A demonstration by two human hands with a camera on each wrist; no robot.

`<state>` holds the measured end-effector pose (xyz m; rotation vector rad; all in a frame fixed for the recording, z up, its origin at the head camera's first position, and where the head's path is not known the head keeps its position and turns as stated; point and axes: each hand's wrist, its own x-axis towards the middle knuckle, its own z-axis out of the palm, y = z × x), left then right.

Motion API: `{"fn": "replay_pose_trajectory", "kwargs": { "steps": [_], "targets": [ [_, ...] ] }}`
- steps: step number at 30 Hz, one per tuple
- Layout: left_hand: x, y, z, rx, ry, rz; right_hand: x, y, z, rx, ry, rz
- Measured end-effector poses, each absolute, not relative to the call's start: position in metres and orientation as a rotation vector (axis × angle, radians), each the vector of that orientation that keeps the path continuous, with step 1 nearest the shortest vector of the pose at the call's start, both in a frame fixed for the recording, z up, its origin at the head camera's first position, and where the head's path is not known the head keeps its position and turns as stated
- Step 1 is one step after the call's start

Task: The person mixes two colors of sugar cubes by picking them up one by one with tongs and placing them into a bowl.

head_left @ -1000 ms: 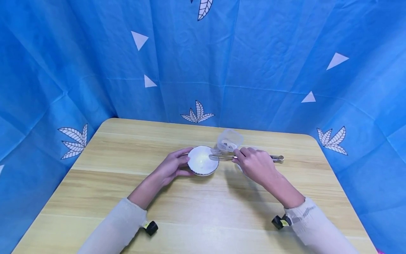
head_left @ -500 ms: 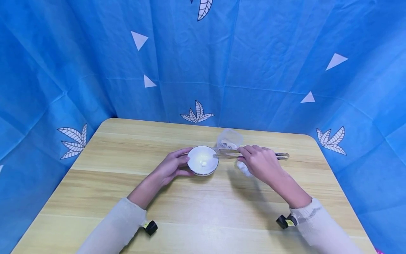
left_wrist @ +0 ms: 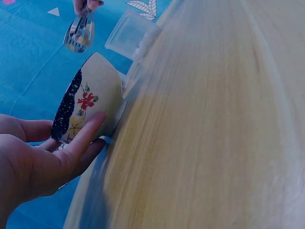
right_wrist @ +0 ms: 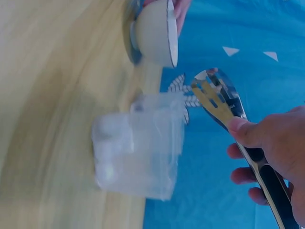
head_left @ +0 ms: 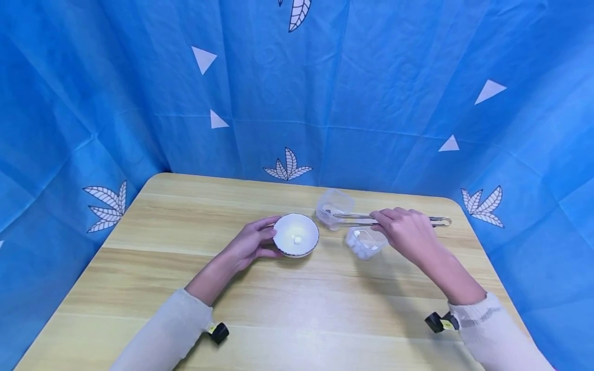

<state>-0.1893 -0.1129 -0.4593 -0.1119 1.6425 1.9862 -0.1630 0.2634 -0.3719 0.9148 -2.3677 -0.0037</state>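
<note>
A white bowl [head_left: 292,224] with a dark rim sits on the table, a small white piece [head_left: 297,240] at its bottom. My left hand [head_left: 256,238] grips its left side, and the left wrist view reveals red and yellow flowers on the bowl's outside [left_wrist: 102,81]. Metal tongs [right_wrist: 233,102] with slotted tips and black handle grips are held in my right hand [head_left: 406,232]. The tips hang apart, with nothing visible between them, over a clear plastic container [head_left: 357,250] of white pieces and its neighbour. In the right wrist view that container [right_wrist: 152,157] is below the tongs.
Behind the first container stands another clear container [head_left: 335,197] with a few dark bits, its contents hard to make out. The wooden table [head_left: 297,309] ends at the back against a blue patterned curtain [head_left: 371,103].
The right hand has carried the tongs away from the bowl to the right. A white piece now lies in the bowl, and the near container has come into view. The left hand stays put.
</note>
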Motion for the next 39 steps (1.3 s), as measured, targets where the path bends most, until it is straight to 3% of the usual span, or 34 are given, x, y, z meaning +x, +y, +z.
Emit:
{"fn": "replay_pose_trajectory", "kwargs": {
  "steps": [21,39],
  "targets": [
    [-0.189,-0.113,-0.46,-0.103,1.645,1.981,-0.157,0.296,-0.357,0.862,-2.433,-0.237],
    [-0.189,-0.113,-0.459,-0.106,1.647,1.984,-0.169,0.291,-0.371,0.918,-2.378,-0.486]
  ]
}}
